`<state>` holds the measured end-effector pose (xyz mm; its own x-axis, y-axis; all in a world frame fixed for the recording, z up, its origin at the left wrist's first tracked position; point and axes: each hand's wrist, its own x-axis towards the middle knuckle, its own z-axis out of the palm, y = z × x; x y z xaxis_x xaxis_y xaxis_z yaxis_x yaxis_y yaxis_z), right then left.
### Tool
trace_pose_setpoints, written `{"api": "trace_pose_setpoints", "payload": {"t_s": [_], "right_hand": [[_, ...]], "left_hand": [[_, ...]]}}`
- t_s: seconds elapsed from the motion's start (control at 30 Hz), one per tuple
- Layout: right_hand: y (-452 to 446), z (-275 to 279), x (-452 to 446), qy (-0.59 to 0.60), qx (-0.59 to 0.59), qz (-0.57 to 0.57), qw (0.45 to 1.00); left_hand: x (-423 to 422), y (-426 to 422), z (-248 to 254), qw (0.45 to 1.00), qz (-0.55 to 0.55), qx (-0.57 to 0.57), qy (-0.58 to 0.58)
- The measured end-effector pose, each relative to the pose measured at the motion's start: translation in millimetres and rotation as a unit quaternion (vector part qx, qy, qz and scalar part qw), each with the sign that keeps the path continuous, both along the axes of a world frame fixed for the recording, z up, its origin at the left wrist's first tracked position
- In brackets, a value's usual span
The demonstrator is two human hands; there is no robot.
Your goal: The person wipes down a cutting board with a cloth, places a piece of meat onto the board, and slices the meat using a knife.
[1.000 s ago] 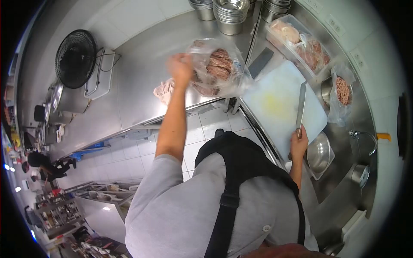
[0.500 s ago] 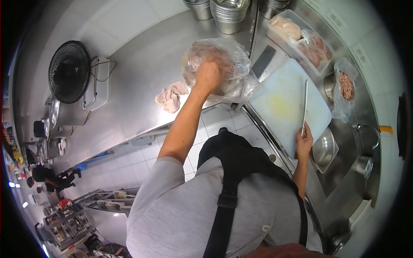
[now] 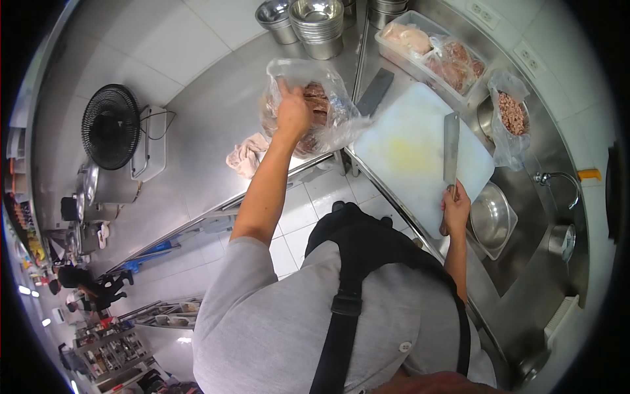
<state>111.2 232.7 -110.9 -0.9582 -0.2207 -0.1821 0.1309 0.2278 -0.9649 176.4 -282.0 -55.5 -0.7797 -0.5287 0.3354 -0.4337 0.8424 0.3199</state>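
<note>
My left hand (image 3: 293,113) is at the plastic bag (image 3: 336,82) on the steel counter, its fingers at the bag's left side beside the dark red meat (image 3: 317,104). Whether the fingertips pinch the plastic is hard to make out. A crumpled pinkish cloth (image 3: 246,156) lies just left of my forearm. My right hand (image 3: 457,207) is wrapped round the handle of a knife (image 3: 451,148), whose blade lies over the white cutting board (image 3: 420,131) and points away from me. Faint yellow stains mark the board.
A dark flat blade (image 3: 376,90) lies behind the board. Beyond it stand a tub of bagged meat (image 3: 426,59), a bagged bowl of minced meat (image 3: 511,113) and stacked steel bowls (image 3: 317,29). At right is a steel pan (image 3: 491,218); at left, a black fan (image 3: 111,127). Distant people (image 3: 88,282) are at far left.
My left hand has reached from the bag's left edge over the meat, then drawn back to its left side. My right hand still holds the knife, its blade now showing broader. The view has shifted.
</note>
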Motion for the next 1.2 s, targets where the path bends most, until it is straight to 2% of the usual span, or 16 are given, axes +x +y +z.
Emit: {"api": "trace_pose_setpoints", "payload": {"t_s": [0.07, 0.13, 0.23, 0.33, 0.53, 0.67, 0.73, 0.83, 0.93, 1.2], "right_hand": [[6, -6, -4, -0.011, -0.027, -0.003, 1.000], [10, -1, -5, -0.014, -0.033, 0.017, 0.999], [14, 3, -4, -0.025, -0.040, 0.018, 0.999], [24, -3, -1, -0.012, -0.039, 0.036, 0.999], [37, -1, 6, -0.003, 0.009, 0.041, 0.999], [42, 7, 4, 0.007, 0.035, 0.070, 0.997], [43, 2, 3, 0.004, 0.029, 0.068, 0.997], [43, 8, 0, -0.001, 0.017, 0.066, 0.998], [41, 7, 0, -0.009, 0.005, 0.061, 0.998], [35, 0, -5, -0.006, 0.008, 0.057, 0.998]], "left_hand": [[-14, -10, -19, 0.992, -0.088, -0.059, -0.072], [-18, 27, 19, 0.976, -0.083, -0.080, -0.187], [-32, 21, 12, 0.957, -0.097, -0.150, -0.229], [-22, 21, 19, 0.951, -0.114, -0.210, -0.196], [-26, 36, 36, 0.947, -0.093, -0.249, -0.177], [-50, 36, 21, 0.951, -0.047, -0.119, -0.282], [-49, 49, 35, 0.943, -0.050, -0.053, -0.323], [-56, 27, 14, 0.919, -0.109, -0.096, -0.367], [-43, 22, 27, 0.929, -0.168, -0.129, -0.304], [-44, -8, 7, 0.939, -0.185, -0.163, -0.240]]}}
